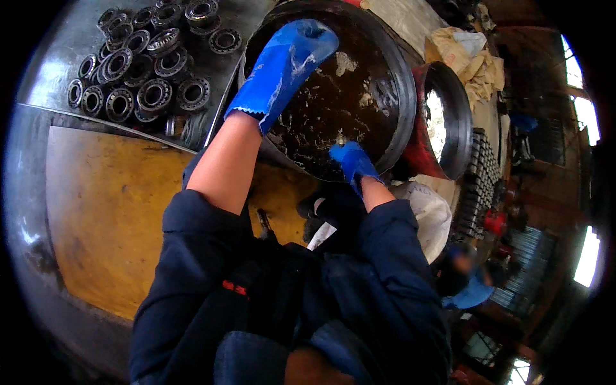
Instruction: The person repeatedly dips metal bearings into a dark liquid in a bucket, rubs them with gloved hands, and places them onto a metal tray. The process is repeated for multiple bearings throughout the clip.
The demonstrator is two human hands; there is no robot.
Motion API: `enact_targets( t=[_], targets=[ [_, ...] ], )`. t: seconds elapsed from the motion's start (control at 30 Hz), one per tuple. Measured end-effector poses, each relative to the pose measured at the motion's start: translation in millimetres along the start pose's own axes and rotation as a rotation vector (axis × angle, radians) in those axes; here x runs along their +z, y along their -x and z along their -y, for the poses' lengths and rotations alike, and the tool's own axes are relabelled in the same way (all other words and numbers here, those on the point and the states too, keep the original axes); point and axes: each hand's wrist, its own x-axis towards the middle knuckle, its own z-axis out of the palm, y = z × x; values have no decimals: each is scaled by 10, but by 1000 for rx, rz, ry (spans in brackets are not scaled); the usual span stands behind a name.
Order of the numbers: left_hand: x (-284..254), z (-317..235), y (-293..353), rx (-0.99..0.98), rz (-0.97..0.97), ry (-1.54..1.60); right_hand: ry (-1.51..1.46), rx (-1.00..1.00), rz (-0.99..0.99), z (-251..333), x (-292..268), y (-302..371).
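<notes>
Both my hands wear blue rubber gloves and are at a large round drum (403,83) of dark, murky liquid (314,122). My left hand (301,48) reaches over the far left part of the drum. Its fingers bend down out of sight, and I cannot tell whether it holds anything. My right hand (351,157) is at the near edge of the drum, its fingertips hidden in the liquid. Pale foam patches (345,63) float on the surface. Left of the drum, several dark, oily roller bearings (154,96) lie heaped on a metal tabletop (61,70).
A red-sided drum or ring (420,151) stands right of the drum. Beyond are crumpled brown paper (481,74) and stacked metal parts (475,186). A white sack (427,208) sits by my right arm. Yellow board (109,212) lies at left. A person in blue (471,292) is farther right.
</notes>
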Motion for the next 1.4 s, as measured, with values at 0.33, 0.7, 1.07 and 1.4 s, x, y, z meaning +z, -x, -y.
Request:
enact_targets(
  t=[0.33, 0.7, 1.07, 1.4],
  targets=[
    [10, 88, 38, 56, -13, -8, 542, -42, 118, 31, -164, -64],
    [-39, -12, 60, 9, 54, -19, 1127, -221, 298, 721, -138, -2],
    [-90, -92, 59, 19, 16, -104, 189, 160, 23, 306, -16, -33],
    [-66, -66, 32, 25, 35, -50, 284, 191, 53, 197, -127, -38]
  ],
)
